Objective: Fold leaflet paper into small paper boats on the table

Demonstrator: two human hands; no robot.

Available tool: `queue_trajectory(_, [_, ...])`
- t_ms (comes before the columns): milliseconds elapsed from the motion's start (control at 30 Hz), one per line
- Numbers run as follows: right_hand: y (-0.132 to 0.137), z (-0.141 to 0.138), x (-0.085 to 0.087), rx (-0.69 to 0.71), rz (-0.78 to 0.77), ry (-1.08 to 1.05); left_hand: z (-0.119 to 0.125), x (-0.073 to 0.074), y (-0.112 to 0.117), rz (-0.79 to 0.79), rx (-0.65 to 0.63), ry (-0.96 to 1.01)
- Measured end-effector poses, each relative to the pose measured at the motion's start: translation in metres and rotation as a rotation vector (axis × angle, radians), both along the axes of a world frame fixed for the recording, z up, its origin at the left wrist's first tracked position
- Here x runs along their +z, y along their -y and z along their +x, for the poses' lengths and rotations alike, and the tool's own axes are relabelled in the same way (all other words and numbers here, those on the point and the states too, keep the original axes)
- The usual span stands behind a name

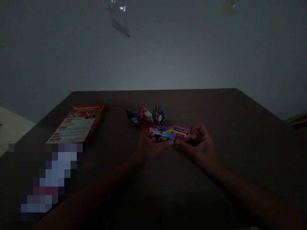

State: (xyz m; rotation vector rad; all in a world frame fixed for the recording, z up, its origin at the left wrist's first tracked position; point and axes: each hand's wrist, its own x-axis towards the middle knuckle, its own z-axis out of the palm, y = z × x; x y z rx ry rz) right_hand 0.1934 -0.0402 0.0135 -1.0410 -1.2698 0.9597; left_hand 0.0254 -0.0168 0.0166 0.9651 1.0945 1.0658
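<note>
Between both hands is a strip of folded, colourful printed paper (pixel 168 134), with purple, yellow, red and blue parts and lettering. My left hand (pixel 151 147) grips its left part, thumb along the near edge. At the right end, my right hand (pixel 200 142) pinches it with thumb and bent fingers. The two thumb tips almost meet at the middle of the near edge. Just behind the strip stand a dark folded paper piece (pixel 133 117), a red and white one (pixel 146 114) and a dark blue one (pixel 160 115). Whether they join the strip is unclear.
The dark wooden table (pixel 240 153) runs back to a grey wall (pixel 179 57). At its left lies a red and white printed book or box (pixel 76 124), with a blurred-out patch (pixel 54 172) nearer me. A clear plastic piece (pixel 118 17) shows on the wall above. The scene is dim.
</note>
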Motion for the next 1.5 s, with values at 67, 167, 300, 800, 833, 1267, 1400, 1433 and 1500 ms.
queue_trajectory(67, [0.0,-0.001,0.001,0.046,-0.066,-0.071,0.0,-0.001,0.0,0.052,-0.004,-0.072])
queue_trajectory(167, [0.0,-0.002,0.003,0.07,-0.118,-0.107,0.0,-0.004,0.0,0.127,-0.003,-0.172])
queue_trajectory(300, [-0.001,-0.002,0.004,0.069,-0.124,-0.076,0.001,-0.012,0.001,0.168,0.026,-0.19])
queue_trajectory(800, [-0.001,0.0,0.0,0.149,-0.145,-0.091,0.003,-0.008,-0.003,0.132,-0.051,0.023])
queue_trajectory(833, [-0.001,0.0,-0.001,0.156,-0.144,-0.091,0.004,-0.008,-0.003,0.13,-0.062,0.039])
queue_trajectory(1267, [-0.009,0.02,-0.004,0.254,-0.176,-0.162,-0.008,-0.017,-0.01,0.074,-0.281,0.039])
queue_trajectory(1400, [-0.012,0.019,-0.007,0.306,-0.202,-0.123,-0.007,-0.011,-0.008,0.016,-0.496,0.065])
queue_trajectory(1433, [-0.012,0.018,-0.007,0.305,-0.181,-0.075,-0.006,-0.01,-0.008,-0.001,-0.529,0.051])
queue_trajectory(1500, [-0.009,0.016,-0.007,0.292,-0.129,0.053,-0.004,-0.007,-0.007,-0.037,-0.576,0.011])
